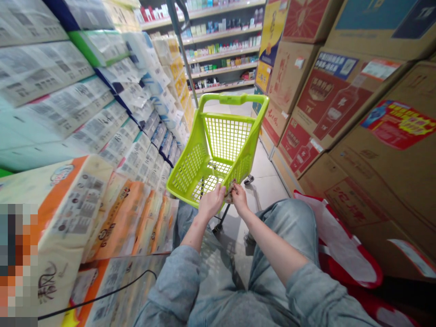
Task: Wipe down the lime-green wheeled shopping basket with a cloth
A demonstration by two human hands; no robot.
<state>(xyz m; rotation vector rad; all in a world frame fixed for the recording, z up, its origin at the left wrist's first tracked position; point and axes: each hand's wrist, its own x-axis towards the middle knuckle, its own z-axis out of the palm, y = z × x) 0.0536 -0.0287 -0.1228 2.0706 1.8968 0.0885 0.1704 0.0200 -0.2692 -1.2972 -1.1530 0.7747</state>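
Shop aisle between wrapped tissue packs (85,136), left, and brown cardboard cartons (340,113), right, blocked ahead by lime-green plastic lattice trolley (218,145). Left hand (211,200) and right hand (239,198) at its near rim, both pinching small brownish item (230,188); red-and-white fabric bag (340,245) alongside.

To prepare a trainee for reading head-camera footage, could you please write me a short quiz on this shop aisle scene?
1. True or false: the green basket cart is piled high with cartons.
2. Where are the left hand and right hand? A) at the cart's near rim, together pinching a small brownish thing; B) on the cart's far handle; C) resting on the person's knees.
3. What is stacked along the person's right side?
Key: 1 false; 2 A; 3 cardboard boxes.
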